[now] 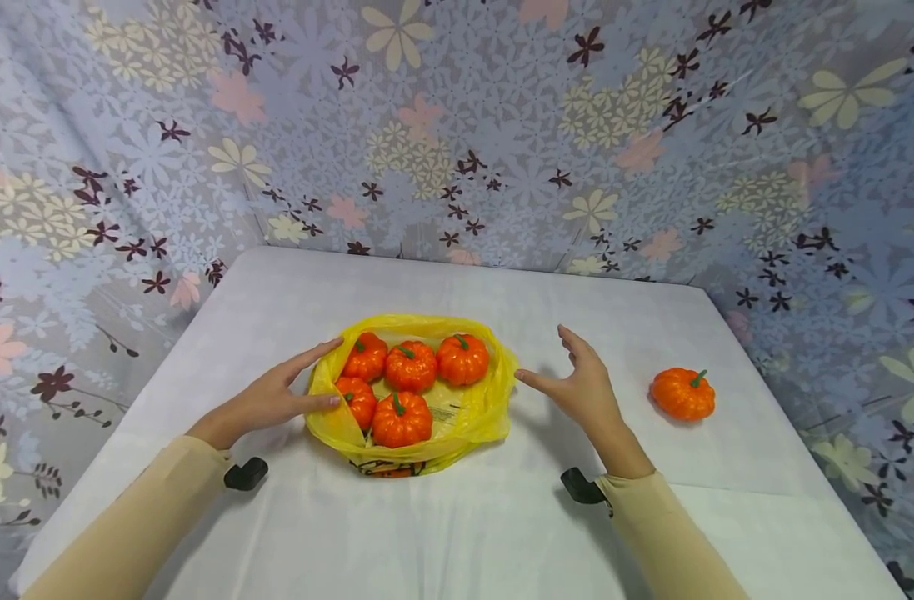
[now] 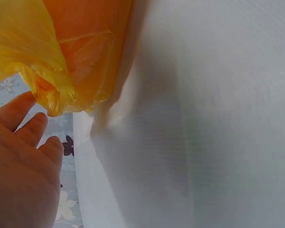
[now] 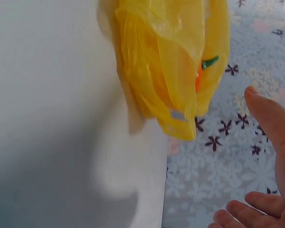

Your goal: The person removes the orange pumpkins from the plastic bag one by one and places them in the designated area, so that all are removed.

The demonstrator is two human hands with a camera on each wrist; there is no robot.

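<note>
I had the left hand [image 1: 271, 397] and right hand [image 1: 582, 392] apart, both loosely spread, flanking the yellow bag [image 1: 492, 421] on the surface [image 1: 337, 542]; left contact seemed likely, unconfirmed. Five pumpkins [image 1: 410, 368] sat inside, a sixth pumpkin [image 1: 681, 395] right.

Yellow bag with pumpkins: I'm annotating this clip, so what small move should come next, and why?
Probably move the empty right hand toward the lone pumpkin to its right: that pumpkin lies outside the yellow bag, which is open with five pumpkins inside.
</note>
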